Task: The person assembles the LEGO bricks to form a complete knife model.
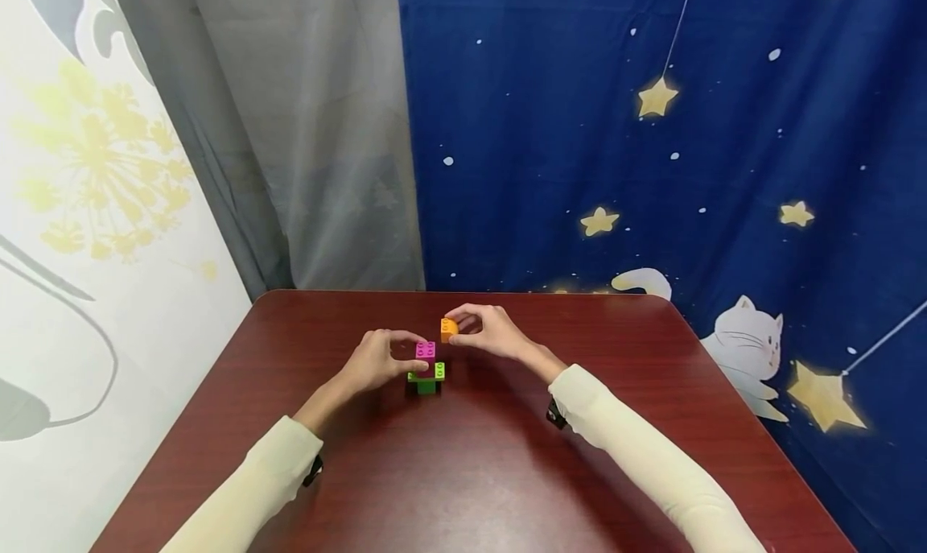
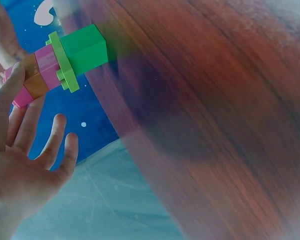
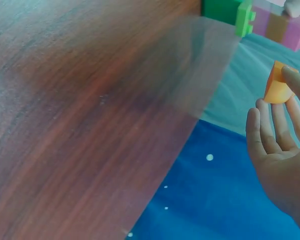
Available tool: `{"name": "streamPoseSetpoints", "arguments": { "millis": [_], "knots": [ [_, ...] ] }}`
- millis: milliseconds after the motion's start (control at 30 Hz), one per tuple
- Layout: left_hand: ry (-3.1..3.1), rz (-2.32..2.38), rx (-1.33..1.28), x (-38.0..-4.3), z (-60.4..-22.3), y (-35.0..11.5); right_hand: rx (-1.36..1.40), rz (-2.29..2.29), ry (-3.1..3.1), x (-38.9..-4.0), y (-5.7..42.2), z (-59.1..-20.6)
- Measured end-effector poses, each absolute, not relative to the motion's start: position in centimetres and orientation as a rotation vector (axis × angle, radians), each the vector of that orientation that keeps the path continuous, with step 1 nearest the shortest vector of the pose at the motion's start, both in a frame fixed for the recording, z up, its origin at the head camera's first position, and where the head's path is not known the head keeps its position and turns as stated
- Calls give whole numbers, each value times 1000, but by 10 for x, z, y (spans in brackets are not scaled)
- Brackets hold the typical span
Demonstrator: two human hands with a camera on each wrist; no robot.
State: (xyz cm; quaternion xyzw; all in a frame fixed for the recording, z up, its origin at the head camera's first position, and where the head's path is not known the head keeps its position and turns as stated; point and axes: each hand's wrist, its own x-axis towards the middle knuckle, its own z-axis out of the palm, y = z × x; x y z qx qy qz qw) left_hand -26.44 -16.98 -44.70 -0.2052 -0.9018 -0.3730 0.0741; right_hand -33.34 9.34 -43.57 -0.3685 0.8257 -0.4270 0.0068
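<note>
Near the far half of the table stands a stack of toy building bricks. A green block (image 2: 85, 50) forms its base, under a wider lime plate (image 2: 64, 62). Above that come a purple-pink brick (image 2: 47, 66), a brownish-orange brick (image 2: 35, 84) and a pink brick (image 1: 425, 349) with studs on top. My left hand (image 1: 376, 360) pinches the stack near its top between thumb and fingers; its other fingers spread loosely. Just right of the stack and apart from it, my right hand (image 1: 492, 332) pinches an orange brick (image 3: 277, 90) with a rounded side, held above the table.
The dark red-brown wooden table (image 1: 463, 472) has rounded far corners. Behind it hang a grey curtain (image 1: 326, 134) and a blue curtain (image 1: 536, 134) with stars and a cat. A patterned white panel (image 1: 87, 311) is at the left.
</note>
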Motion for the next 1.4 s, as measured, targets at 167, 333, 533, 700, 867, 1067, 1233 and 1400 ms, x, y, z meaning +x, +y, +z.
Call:
{"name": "streamPoseSetpoints", "arguments": {
  "millis": [167,333,533,700,867,1067,1233,1400],
  "knots": [
    [-2717,-1105,-603,-267,-448,-170,-1183,-1366,2569,-328,90,-426],
    [-2724,-1124,-585,-269,-449,-171,-1201,-1389,2548,-324,86,-420],
    [-2718,-1122,-601,-270,-448,-171,-1214,-1398,2533,-319,80,-416],
    [-2719,-1098,-612,-271,-449,-170,-1213,-1386,2512,-315,75,-415],
    [-2721,-1076,-613,-272,-449,-169,-1212,-1373,2503,-313,72,-416],
    [-2740,-1085,-598,-273,-448,-168,-1218,-1350,2501,-311,70,-419],
    [-2759,-1103,-583,-272,-447,-167,-1251,-1355,2493,-311,69,-421],
    [-2753,-1114,-583,-273,-446,-166,-1246,-1365,2491,-309,69,-423]
  ]
}}
